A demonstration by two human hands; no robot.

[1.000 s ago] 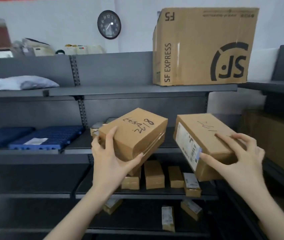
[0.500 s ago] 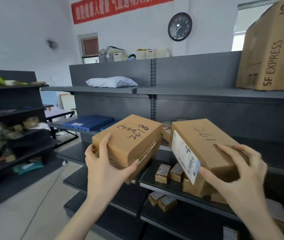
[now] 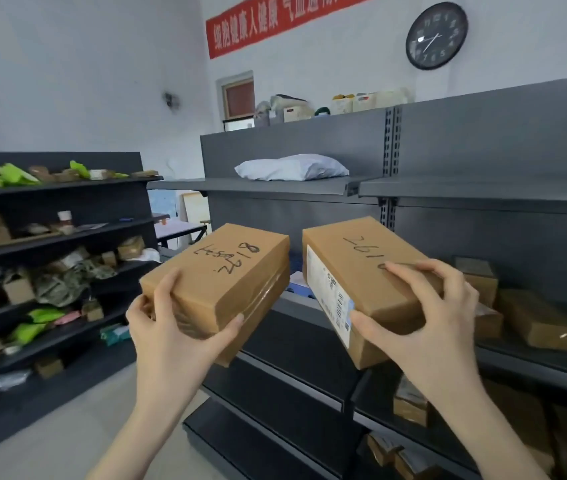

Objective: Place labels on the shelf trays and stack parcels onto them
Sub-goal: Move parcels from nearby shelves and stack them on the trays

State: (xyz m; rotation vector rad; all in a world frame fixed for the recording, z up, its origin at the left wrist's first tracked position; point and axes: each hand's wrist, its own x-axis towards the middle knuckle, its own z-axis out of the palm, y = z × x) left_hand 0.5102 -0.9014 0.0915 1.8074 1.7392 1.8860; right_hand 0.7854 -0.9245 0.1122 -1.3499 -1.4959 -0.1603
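Parcel 818 [image 3: 219, 282] is being clutched in the left hand [image 3: 171, 337], the labelled parcel [image 3: 361, 271] in the right hand [image 3: 427, 323], before the grey shelf [image 3: 275, 187]; I'd be keeping both level

The left parcel [image 3: 219, 271], pen-marked 818, is held tilted. The right parcel [image 3: 372, 261], apart beside it, is faced with a white shipping label [image 3: 330, 292].
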